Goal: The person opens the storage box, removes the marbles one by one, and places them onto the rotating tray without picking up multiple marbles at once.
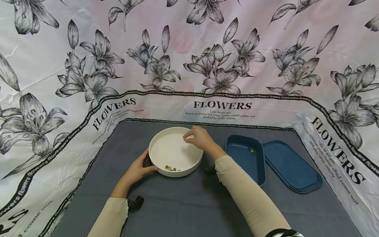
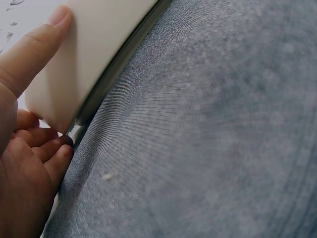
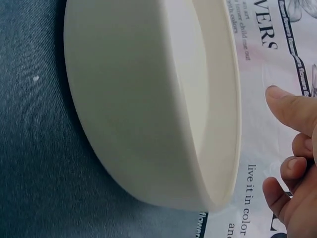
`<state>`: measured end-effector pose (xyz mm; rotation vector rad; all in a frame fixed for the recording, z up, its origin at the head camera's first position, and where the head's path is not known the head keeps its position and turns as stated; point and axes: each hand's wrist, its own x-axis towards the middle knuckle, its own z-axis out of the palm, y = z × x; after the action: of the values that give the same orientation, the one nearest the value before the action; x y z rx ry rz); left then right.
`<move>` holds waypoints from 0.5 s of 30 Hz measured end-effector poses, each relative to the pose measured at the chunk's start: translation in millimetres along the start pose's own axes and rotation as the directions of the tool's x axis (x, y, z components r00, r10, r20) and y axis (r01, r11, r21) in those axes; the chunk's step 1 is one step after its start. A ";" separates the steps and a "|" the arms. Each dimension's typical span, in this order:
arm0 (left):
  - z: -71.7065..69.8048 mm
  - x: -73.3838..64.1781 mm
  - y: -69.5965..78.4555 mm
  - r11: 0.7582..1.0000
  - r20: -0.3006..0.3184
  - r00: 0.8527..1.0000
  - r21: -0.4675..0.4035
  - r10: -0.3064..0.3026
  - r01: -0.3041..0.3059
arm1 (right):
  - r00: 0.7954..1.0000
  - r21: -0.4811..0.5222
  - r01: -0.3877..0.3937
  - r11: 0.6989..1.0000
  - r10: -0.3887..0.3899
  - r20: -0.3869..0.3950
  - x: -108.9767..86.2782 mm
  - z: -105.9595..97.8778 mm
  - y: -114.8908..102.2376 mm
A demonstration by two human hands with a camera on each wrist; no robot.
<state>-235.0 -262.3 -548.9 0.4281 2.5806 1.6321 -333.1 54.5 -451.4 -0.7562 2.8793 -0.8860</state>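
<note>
A round cream dish (image 1: pixel 174 148) sits on the grey cloth. My left hand (image 1: pixel 137 168) grips its near-left side, thumb (image 2: pixel 47 42) on the outer wall and fingers curled by the base. Over the far-right part of the dish is my right hand (image 1: pixel 199 138), thumb and forefinger tips close together. In the right wrist view my right hand (image 3: pixel 297 148) is beyond the rim, other fingers curled in; I cannot tell whether a marble is between the tips. Several small glass marbles (image 1: pixel 168 168) lie at the near inside edge of the dish.
Right of the dish stands a blue rectangular box (image 1: pixel 244 161) with a few marbles (image 1: pixel 251 150) inside. Its blue lid (image 1: pixel 293 166) lies flat beside it, on the right. A flower-printed cloth (image 1: pixel 219 108) rises behind the grey area.
</note>
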 end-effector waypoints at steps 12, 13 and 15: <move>0.1 -1.8 0.6 1.000 0.006 1.000 -0.001 -0.001 0.001 | 0.994 -0.120 0.106 0.987 -0.107 0.002 -5.7 -11.8 -1.6; -0.5 -2.0 1.2 1.000 0.006 1.000 0.005 0.002 -0.002 | 0.993 -0.137 0.114 0.984 -0.117 -0.009 -7.8 -17.0 -0.1; -1.8 -2.9 1.6 1.000 0.008 1.000 0.012 0.007 -0.008 | 0.991 -0.172 0.122 0.978 -0.130 -0.036 -12.8 -27.1 4.6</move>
<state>-232.2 -264.0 -547.0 0.4449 2.5878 1.6139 -328.5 77.8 -432.6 -0.9546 3.0058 -0.6837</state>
